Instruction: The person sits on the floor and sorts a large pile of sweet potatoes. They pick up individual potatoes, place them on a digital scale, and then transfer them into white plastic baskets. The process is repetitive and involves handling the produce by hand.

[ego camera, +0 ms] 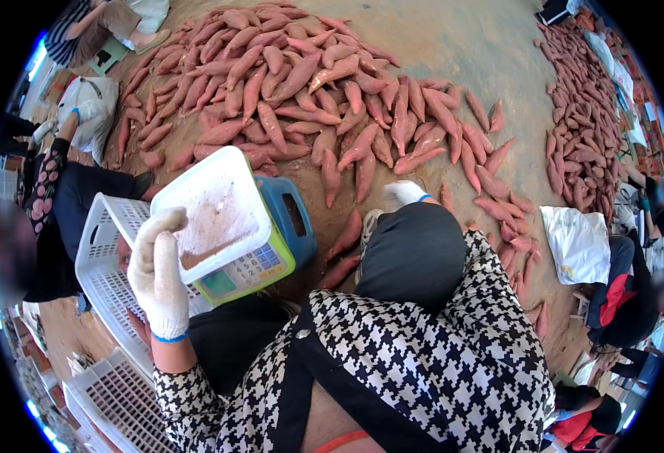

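My left hand [161, 277], in a white knit glove, is at the left rim of a white scale tray [219, 209]. Its fingers are bent toward the rim, and nothing shows between them. Soil dust coats the tray, which holds no sweet potato. Below the tray is the green-edged keypad panel of a digital scale [247, 272], resting on an upturned blue plastic crate [289, 221]. My right hand [404, 193], also gloved, is low beyond my black-clad knee [411, 255], near the heap of sweet potatoes [309, 85]. The knee hides part of it, and its grip cannot be seen.
White plastic baskets [114, 283] stand at my left, one with sweet potatoes inside. Loose sweet potatoes [343, 235] lie by my shoe. People sit on both sides. A white sack [575, 243] and a second heap of sweet potatoes [584, 124] are at the right.
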The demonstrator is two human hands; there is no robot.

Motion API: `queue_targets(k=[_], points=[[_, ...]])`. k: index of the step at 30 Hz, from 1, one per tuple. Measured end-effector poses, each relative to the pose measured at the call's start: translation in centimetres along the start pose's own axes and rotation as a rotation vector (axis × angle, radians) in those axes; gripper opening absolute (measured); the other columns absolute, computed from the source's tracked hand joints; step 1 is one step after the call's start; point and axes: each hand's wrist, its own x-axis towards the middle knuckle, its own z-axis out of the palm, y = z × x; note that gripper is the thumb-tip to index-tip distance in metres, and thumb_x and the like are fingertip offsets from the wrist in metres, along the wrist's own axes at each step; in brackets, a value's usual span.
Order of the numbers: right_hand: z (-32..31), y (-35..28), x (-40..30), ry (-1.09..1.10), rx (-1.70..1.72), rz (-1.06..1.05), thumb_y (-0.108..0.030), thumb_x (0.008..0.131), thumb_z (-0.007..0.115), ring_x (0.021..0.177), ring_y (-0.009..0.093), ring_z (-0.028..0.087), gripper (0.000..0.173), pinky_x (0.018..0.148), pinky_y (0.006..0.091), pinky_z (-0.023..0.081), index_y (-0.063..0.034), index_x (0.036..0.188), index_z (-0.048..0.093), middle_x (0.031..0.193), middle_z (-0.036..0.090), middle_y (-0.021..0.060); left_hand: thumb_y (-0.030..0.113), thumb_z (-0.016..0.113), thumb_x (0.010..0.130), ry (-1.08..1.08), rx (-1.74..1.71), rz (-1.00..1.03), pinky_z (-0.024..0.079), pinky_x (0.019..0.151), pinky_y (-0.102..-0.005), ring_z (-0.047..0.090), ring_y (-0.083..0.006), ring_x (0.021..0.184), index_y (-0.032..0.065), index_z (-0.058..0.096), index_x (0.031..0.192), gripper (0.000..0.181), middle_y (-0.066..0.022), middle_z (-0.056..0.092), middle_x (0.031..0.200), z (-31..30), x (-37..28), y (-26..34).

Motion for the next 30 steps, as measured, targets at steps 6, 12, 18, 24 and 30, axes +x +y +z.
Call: queue_targets(k=[6,12,18,24,30], points=[[3.8,-3.3,0.8,0.062,-0.112,0.018,-0.043,0.079,0.07,0.111,0.036,0.063,0.069,0.091,0.0402,0.051,0.0096,0.123,0.056,0.121,0.063,0.0267,0.017,0.047,0.103,-0.052,-0.06,-0.029,0.045,0.099,-0.0376,0.061,-0.0219,0.102,-0.0058,0.063,0.111,0.028,-0.0141,0.066,0.109,1.8,2.1,-1.0],[5.3,-4.6,3.6,0.219,-0.092,0.164,-0.047,0.074,0.075,0.118,0.037,0.06,0.081,0.096,0.0412,0.05,0.0124,0.124,0.052,0.129,0.057,0.0306,0.016,0.047,0.103,-0.008,-0.113,-0.084,0.046,0.099,-0.0379,0.061,-0.0221,0.102,-0.0052,0.062,0.11,0.028,-0.0148,0.065,0.109,2.2,2.4,-1.9],[3.6,-4.5,1.2,-0.145,0.366,0.217,-0.043,0.078,0.075,0.117,0.033,0.059,0.07,0.094,0.0418,0.05,0.005,0.126,0.057,0.132,0.058,0.0227,0.017,0.05,0.102,-0.049,-0.184,-0.119,0.046,0.099,-0.0374,0.061,-0.0223,0.102,-0.0043,0.063,0.11,0.026,-0.0141,0.065,0.11,2.2,1.6,-2.6],[3.6,-3.1,-5.4,-0.652,0.995,0.303,-0.032,0.092,0.066,0.113,0.028,0.056,0.061,0.099,0.0394,0.045,-0.0006,0.14,0.044,0.134,0.054,0.0164,0.019,0.053,0.101,-0.117,-0.399,-0.291,0.046,0.101,-0.038,0.062,-0.0238,0.106,-0.0037,0.061,0.117,0.029,-0.0145,0.064,0.114,3.6,1.6,-1.3],[-1.7,-14.2,-9.9,-0.593,0.581,-0.393,-0.035,0.092,0.065,0.1,0.016,0.061,0.055,0.084,0.0311,0.051,-0.0006,0.132,0.051,0.116,0.063,0.0085,0.031,0.055,0.099,-0.338,-0.593,-0.404,0.036,0.111,-0.0444,0.041,-0.0335,0.138,-0.0028,0.029,0.15,0.066,-0.0224,0.037,0.151,6.1,2.5,-0.9]])
